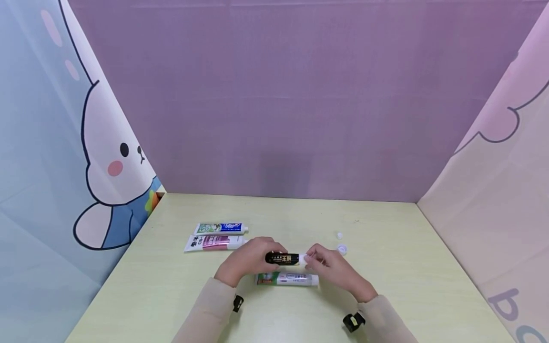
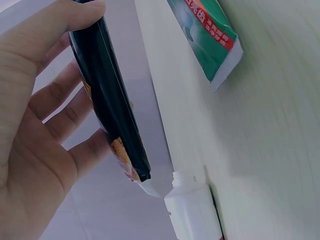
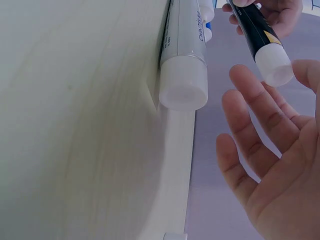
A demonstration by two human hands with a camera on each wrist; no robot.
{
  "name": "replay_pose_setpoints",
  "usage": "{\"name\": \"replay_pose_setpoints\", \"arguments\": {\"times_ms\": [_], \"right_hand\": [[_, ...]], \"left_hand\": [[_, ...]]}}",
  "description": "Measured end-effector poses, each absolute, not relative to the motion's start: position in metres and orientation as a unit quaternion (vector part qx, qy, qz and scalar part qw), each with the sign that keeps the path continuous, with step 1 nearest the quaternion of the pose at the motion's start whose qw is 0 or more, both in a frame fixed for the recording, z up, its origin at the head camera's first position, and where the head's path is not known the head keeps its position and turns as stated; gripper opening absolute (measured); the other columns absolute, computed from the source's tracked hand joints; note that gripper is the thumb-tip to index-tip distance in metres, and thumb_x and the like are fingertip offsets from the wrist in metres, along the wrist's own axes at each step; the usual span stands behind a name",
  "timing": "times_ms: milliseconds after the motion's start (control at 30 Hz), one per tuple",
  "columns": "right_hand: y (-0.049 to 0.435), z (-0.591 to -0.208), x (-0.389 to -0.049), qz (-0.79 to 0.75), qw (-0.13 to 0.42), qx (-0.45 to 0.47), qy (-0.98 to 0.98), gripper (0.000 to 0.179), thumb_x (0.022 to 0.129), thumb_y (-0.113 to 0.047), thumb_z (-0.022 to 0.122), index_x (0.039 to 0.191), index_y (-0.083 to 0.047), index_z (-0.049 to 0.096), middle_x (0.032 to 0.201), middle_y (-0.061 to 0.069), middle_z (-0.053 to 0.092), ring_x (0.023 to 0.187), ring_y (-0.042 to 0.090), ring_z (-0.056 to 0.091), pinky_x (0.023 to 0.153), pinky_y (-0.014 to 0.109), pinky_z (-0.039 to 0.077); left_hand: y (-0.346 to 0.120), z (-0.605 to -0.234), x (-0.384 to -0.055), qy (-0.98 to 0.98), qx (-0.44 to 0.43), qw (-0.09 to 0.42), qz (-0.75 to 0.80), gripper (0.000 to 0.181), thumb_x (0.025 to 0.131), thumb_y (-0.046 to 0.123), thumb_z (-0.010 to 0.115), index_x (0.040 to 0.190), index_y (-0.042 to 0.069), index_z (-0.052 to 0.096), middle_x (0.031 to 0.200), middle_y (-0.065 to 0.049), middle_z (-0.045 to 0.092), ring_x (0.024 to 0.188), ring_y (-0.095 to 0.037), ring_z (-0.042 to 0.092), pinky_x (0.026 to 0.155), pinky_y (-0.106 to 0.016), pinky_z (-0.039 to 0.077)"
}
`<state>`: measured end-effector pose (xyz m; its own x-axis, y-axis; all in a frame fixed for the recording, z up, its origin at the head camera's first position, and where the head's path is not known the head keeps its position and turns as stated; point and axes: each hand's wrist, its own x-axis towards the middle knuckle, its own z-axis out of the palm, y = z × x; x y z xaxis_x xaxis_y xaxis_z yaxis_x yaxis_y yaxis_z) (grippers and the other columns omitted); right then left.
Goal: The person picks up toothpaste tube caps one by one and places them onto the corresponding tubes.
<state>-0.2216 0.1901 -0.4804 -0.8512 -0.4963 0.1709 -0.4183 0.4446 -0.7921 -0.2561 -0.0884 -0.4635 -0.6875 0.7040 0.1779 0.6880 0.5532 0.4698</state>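
Glossy black tube point(image 2: 111, 87) within grasping left fingers point(image 2: 56, 96), right fingers point(image 3: 248, 131) loose beside round white cap point(image 3: 273, 62)

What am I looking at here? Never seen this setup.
No robot: just a person's bare left hand and right hand. The wide picture looks forward and down from the head; the two close ones are taken at the left and right wrists. The left hand holds a slim black squeeze tube; the right touches its white plastic cap. On the pale table lie a green-and-white tube, a blue-and-green tube, a pink-and-white tube and two round white caps.
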Motion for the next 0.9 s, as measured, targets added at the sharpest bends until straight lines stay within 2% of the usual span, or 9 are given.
{"name": "replay_pose_setpoints", "arguments": {"times_ms": [200,467,567,667,800,900], "right_hand": [[0.1914,-0.4823,-0.2233,-0.443,0.046,-0.266,0.855,0.022,0.108,-0.029,0.048,0.104,-0.013,0.063,0.092,0.001,0.072,0.087,0.022,0.069,0.071,0.03,0.053],[0.1909,-0.4844,-0.2229,-0.409,0.037,-0.246,0.878,0.031,0.11,-0.036,0.037,0.107,-0.018,0.062,0.091,0.001,0.071,0.086,0.019,0.068,0.076,0.034,0.054],[0.1905,-0.4828,-0.2214,-0.415,0.03,-0.243,0.876,0.026,0.109,-0.035,0.042,0.112,-0.018,0.061,0.095,0.001,0.069,0.085,0.018,0.065,0.074,0.032,0.053],[0.19,-0.4817,-0.2202,-0.425,0.02,-0.249,0.87,0.024,0.105,-0.034,0.054,0.117,-0.015,0.061,0.101,-0.001,0.066,0.087,0.017,0.062,0.075,0.031,0.053],[0.1898,-0.4823,-0.2198,-0.437,0.012,-0.262,0.861,0.034,0.096,-0.031,0.069,0.121,-0.009,0.06,0.11,-0.002,0.065,0.091,0.017,0.063,0.079,0.033,0.053],[0.1901,-0.4837,-0.2203,-0.437,0.0,-0.272,0.857,0.04,0.091,-0.027,0.076,0.122,-0.006,0.059,0.114,-0.001,0.064,0.092,0.018,0.064,0.081,0.036,0.053]], "left_hand": [[-0.0873,-0.4628,-0.2561,0.882,0.393,0.015,0.259,0.035,0.083,0.019,0.082,0.117,0.023,0.074,0.107,0.013,0.068,0.094,-0.002,0.06,0.089,-0.025,0.051],[-0.0856,-0.4627,-0.257,0.882,0.395,0.018,0.258,0.036,0.083,0.019,0.082,0.118,0.023,0.074,0.107,0.012,0.068,0.094,-0.002,0.06,0.089,-0.025,0.051],[-0.0857,-0.4622,-0.2562,0.883,0.391,0.021,0.258,0.037,0.083,0.019,0.082,0.118,0.023,0.074,0.108,0.012,0.068,0.094,-0.003,0.06,0.089,-0.026,0.051],[-0.0858,-0.4616,-0.2553,0.886,0.386,0.024,0.257,0.037,0.083,0.019,0.082,0.119,0.023,0.074,0.108,0.011,0.068,0.095,-0.003,0.06,0.089,-0.026,0.051],[-0.0862,-0.4617,-0.2554,0.887,0.386,0.025,0.253,0.036,0.083,0.02,0.082,0.119,0.023,0.074,0.108,0.012,0.068,0.095,-0.003,0.06,0.09,-0.027,0.051],[-0.0863,-0.4621,-0.2558,0.885,0.39,0.024,0.253,0.035,0.084,0.02,0.082,0.118,0.023,0.074,0.107,0.012,0.068,0.094,-0.002,0.06,0.09,-0.026,0.051]]}}
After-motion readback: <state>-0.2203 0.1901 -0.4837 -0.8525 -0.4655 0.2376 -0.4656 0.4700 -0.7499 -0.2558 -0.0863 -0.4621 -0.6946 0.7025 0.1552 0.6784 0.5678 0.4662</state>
